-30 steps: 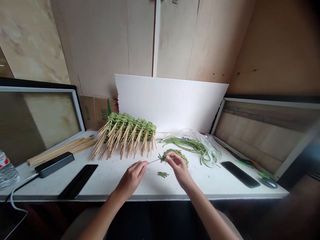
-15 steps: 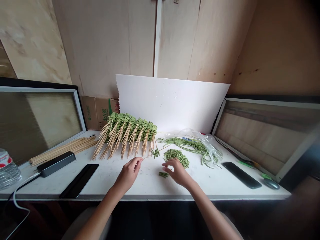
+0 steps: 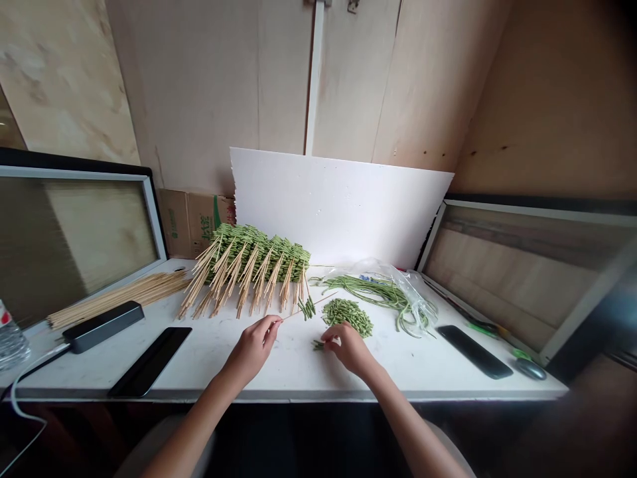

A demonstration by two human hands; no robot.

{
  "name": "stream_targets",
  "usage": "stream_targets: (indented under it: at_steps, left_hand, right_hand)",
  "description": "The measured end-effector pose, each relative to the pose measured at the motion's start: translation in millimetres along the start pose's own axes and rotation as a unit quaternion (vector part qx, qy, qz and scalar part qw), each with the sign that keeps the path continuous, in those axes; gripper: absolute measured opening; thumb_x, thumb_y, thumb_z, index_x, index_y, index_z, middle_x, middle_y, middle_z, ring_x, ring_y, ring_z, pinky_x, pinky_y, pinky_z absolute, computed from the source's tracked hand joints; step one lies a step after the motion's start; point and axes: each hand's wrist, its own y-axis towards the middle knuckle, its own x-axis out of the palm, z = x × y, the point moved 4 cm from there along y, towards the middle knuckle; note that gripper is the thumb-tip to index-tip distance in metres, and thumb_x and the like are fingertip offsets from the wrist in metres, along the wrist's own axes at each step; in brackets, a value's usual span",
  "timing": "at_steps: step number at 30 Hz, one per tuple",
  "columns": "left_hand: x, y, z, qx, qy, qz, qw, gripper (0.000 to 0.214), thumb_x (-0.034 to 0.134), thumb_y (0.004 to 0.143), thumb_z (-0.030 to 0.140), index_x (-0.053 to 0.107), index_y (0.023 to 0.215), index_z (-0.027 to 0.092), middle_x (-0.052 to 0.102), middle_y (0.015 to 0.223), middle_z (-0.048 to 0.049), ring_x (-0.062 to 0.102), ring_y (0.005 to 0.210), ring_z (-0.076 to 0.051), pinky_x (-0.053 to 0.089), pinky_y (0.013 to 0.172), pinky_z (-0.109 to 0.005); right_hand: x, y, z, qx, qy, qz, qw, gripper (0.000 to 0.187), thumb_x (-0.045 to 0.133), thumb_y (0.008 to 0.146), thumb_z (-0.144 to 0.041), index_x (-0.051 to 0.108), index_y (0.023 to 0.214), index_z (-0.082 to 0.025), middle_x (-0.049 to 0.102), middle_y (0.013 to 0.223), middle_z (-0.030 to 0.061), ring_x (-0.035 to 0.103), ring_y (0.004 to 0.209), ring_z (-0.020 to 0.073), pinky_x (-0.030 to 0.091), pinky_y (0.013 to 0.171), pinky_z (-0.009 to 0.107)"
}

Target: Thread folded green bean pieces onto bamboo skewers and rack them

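My left hand (image 3: pixel 257 342) pinches the near end of a thin bamboo skewer (image 3: pixel 291 315), which points away to the right. Several cut green bean pieces (image 3: pixel 307 308) are threaded crosswise on it near its middle. My right hand (image 3: pixel 347 346) is lowered to the table, its thumb and fingers curled together at a small row of cut bean pieces (image 3: pixel 317 345), partly covered by the fingertips. Just behind that hand lies a heap of loose bean pieces (image 3: pixel 351 313).
Finished bean skewers (image 3: pixel 259 255) are stacked at the back left, beside bare bamboo skewers (image 3: pixel 124 296). Long beans (image 3: pixel 368 288) lie with a clear plastic bag (image 3: pixel 411 292) at the back right. A black box (image 3: pixel 104 325), dark phones (image 3: pixel 152 362) (image 3: pixel 472 350) and a mouse (image 3: pixel 530 368) flank the work area.
My right hand has come down onto the small row of bean pieces, and its fingers have closed together. My left hand still holds the skewer much as before. The view has shifted slightly.
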Motion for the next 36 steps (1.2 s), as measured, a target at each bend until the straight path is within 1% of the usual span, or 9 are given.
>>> stream_targets:
  at_steps: [5, 9, 11, 14, 17, 20, 24, 28, 36]
  left_hand:
    - [-0.6, -0.1, -0.3, 0.003, -0.001, 0.002, 1.0, 0.025, 0.042, 0.108, 0.035, 0.062, 0.111, 0.021, 0.066, 0.083, -0.0019, 0.061, 0.07, -0.015, 0.047, 0.069, -0.025]
    - [-0.1, -0.2, 0.5, 0.0, -0.006, 0.003, 1.0, 0.025, 0.042, 0.107, 0.035, 0.063, 0.11, 0.021, 0.065, 0.081, -0.0016, 0.06, 0.068, -0.015, 0.047, 0.068, -0.025]
    - [1.5, -0.8, 2.2, -0.003, -0.012, -0.002, 1.0, 0.025, 0.042, 0.107, 0.035, 0.063, 0.109, 0.021, 0.065, 0.081, -0.0016, 0.06, 0.068, -0.015, 0.047, 0.067, -0.025]
    - [3.9, -1.9, 5.6, -0.008, -0.022, -0.012, 1.0, 0.025, 0.042, 0.107, 0.036, 0.063, 0.108, 0.021, 0.065, 0.081, -0.0018, 0.061, 0.069, -0.015, 0.048, 0.067, -0.024]
    - [4.8, -2.1, 8.2, -0.012, -0.027, -0.022, 0.999, 0.026, 0.041, 0.107, 0.036, 0.063, 0.108, 0.021, 0.065, 0.08, -0.0019, 0.061, 0.069, -0.015, 0.048, 0.066, -0.024]
    - [5.6, -1.7, 8.8, -0.011, -0.034, -0.036, 0.999, 0.027, 0.041, 0.107, 0.036, 0.064, 0.108, 0.021, 0.066, 0.083, -0.0029, 0.061, 0.07, -0.015, 0.049, 0.067, -0.024]
    - [7.3, -1.8, 6.6, -0.016, -0.045, -0.044, 0.998, 0.026, 0.042, 0.107, 0.036, 0.065, 0.109, 0.022, 0.069, 0.09, -0.0048, 0.063, 0.076, -0.016, 0.05, 0.071, -0.024]
    - [8.2, -2.6, 6.2, -0.018, -0.045, -0.051, 0.998, 0.027, 0.042, 0.107, 0.036, 0.064, 0.11, 0.022, 0.069, 0.093, -0.0055, 0.064, 0.079, -0.016, 0.051, 0.073, -0.025]
    - [7.9, -3.4, 6.1, 0.002, -0.051, -0.039, 0.998, 0.028, 0.042, 0.107, 0.034, 0.066, 0.111, 0.021, 0.071, 0.094, -0.0071, 0.065, 0.08, -0.017, 0.053, 0.073, -0.025]
  right_hand:
    - [-9.7, 4.7, 1.0, -0.008, 0.094, 0.051, 0.994, 0.017, 0.064, 0.088, -0.021, 0.081, 0.087, -0.023, 0.079, 0.095, 0.0087, 0.069, 0.092, 0.0288, 0.051, 0.082, 0.039]
    - [-22.1, 9.3, 10.0, 0.035, 0.216, 0.068, 0.973, 0.021, 0.07, 0.088, -0.041, 0.078, 0.088, -0.022, 0.078, 0.093, 0.0102, 0.071, 0.089, 0.0287, 0.053, 0.077, 0.039]
    - [-25.9, 10.8, 15.1, 0.062, 0.303, 0.076, 0.948, 0.032, 0.076, 0.082, -0.051, 0.077, 0.092, -0.021, 0.078, 0.09, 0.0095, 0.07, 0.085, 0.0274, 0.052, 0.073, 0.037]
    - [-29.2, 11.2, 19.2, 0.106, 0.436, 0.094, 0.889, 0.044, 0.083, 0.075, -0.056, 0.076, 0.099, -0.02, 0.077, 0.087, 0.0071, 0.068, 0.08, 0.0227, 0.049, 0.067, 0.032]
    - [-31.7, 10.9, 15.2, 0.114, 0.523, 0.082, 0.841, 0.041, 0.086, 0.074, -0.054, 0.077, 0.093, -0.02, 0.076, 0.086, 0.0052, 0.068, 0.081, 0.0202, 0.049, 0.068, 0.029]
    - [-34.1, 10.9, 11.1, 0.12, 0.575, 0.072, 0.806, 0.036, 0.087, 0.073, -0.052, 0.077, 0.088, -0.021, 0.078, 0.094, 0.0064, 0.071, 0.094, 0.0237, 0.053, 0.074, 0.03]
    - [-36.4, 11.5, 12.2, 0.127, 0.612, 0.096, 0.774, 0.034, 0.088, 0.073, -0.052, 0.079, 0.092, -0.024, 0.079, 0.109, 0.0084, 0.07, 0.114, 0.0302, 0.056, 0.087, 0.036]
    - [-36.9, 11.6, 12.1, 0.121, 0.615, 0.106, 0.772, 0.034, 0.088, 0.074, -0.052, 0.08, 0.092, -0.024, 0.08, 0.108, 0.0084, 0.07, 0.117, 0.0301, 0.056, 0.092, 0.036]
    - [-38.3, 9.5, 6.1, 0.125, 0.572, 0.104, 0.804, 0.036, 0.084, 0.074, -0.056, 0.079, 0.086, -0.022, 0.08, 0.106, 0.0099, 0.07, 0.116, 0.0303, 0.055, 0.082, 0.033]
